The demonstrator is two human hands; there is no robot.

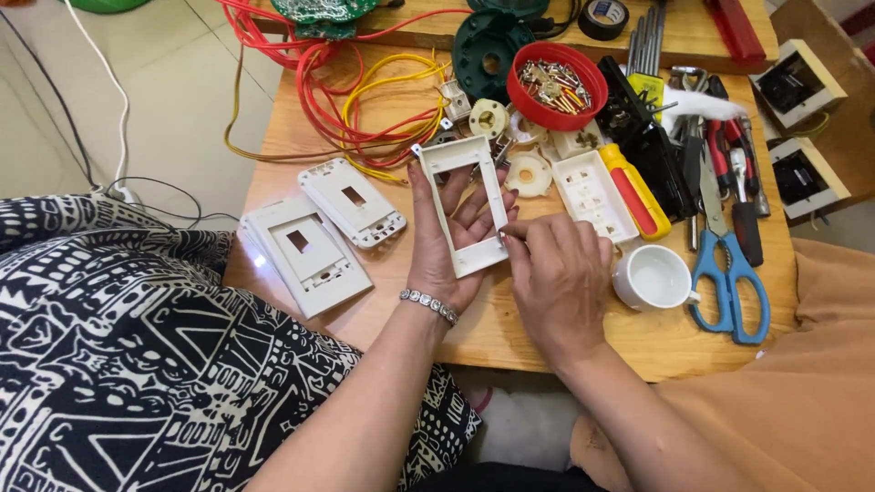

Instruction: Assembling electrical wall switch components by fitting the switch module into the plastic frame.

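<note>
I have the white rectangular plastic switch-plate frame (465,205) lying across my left hand (447,246), palm up, fingers spread flat behind it and showing through its open middle, thumb along its left rail. It sits above the wooden tabletop (510,337), just left of the small white ceramic cup (652,278), which I use as my landmark.

My right hand (558,278) is curled, its fingertips (518,231) pinched at the frame's lower right corner. Whether they grip a small part or only the edge I cannot tell; my knuckles hide it.

To do this well, I judge I should keep the left palm level and still so the frame stays backed while the right works on the corner. Thin plastic like this may flex or crack, so I would press lightly near the corner, not mid-rail.

Beyond the cup, the round red plastic dish of screws (551,84) stands well apart. Directly above the cup lies a white plastic socket insert (592,193), with a yellow-and-red-handled screwdriver (633,189) just beside it. Blue-handled scissors (729,273) lie right of the cup. Far left of the cup, two white plastic cover plates with small rectangular slots (319,232) rest on the table, and red and yellow wires (365,100) coil behind them. I should keep my elbows clear of that loose hardware.
</note>
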